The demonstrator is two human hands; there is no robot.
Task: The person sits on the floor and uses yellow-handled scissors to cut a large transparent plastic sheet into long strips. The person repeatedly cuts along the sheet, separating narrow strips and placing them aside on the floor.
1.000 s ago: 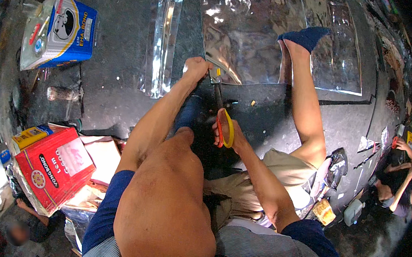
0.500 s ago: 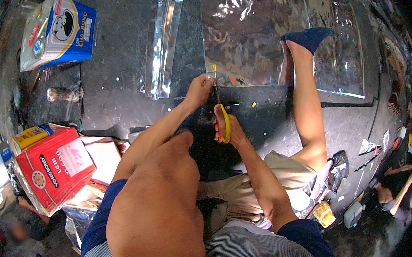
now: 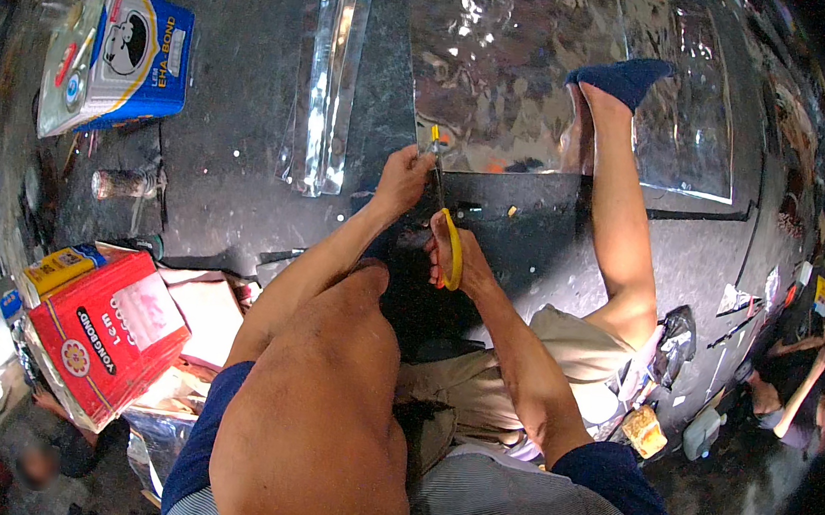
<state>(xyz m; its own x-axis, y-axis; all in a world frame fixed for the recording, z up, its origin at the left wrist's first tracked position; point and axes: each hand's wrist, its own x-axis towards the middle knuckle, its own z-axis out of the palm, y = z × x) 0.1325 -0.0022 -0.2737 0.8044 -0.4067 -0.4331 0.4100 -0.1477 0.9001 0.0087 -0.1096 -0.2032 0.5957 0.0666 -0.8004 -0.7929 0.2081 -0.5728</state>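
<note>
Yellow-handled scissors (image 3: 444, 223): right hand (image 3: 460, 258) closed through the loops, blades at the shiny sheet (image 3: 512, 77) edge; left hand (image 3: 403, 178) pinches beside. Best kept taut, cut straight.

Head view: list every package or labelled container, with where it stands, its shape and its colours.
Tin can: upper left on the floor, boxy, blue and white with a yellow stripe and a round picture.
Red box: lower left, rectangular, red with a white patch and a yellow round mark.
Yellow box: just above the red box, small, yellow and blue.
</note>
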